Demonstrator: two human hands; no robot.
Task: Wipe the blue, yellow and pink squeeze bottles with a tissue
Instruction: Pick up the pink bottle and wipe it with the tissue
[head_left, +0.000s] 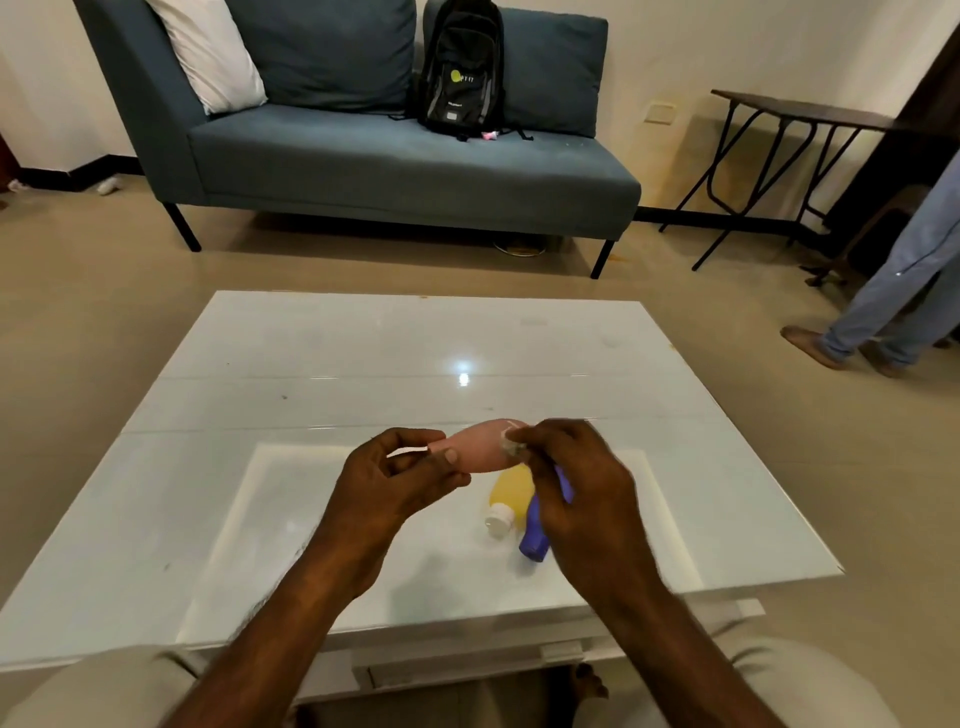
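Note:
My left hand (402, 480) holds the pink squeeze bottle (480, 447) sideways above the white table (322, 364), gripping its left end. My right hand (576, 483) pinches a small white tissue (511, 446) against the bottle's right end. Under my right hand the yellow bottle (511, 491) lies on the table, its white cap (500, 519) pointing toward me. The blue bottle (537, 530) lies beside it on the right, partly hidden by my right hand.
A blue sofa (389, 166) with a black backpack (462, 73) stands beyond the table. A folding side table (795, 111) is at the far right. Another person's legs (893, 291) stand on the floor to the right.

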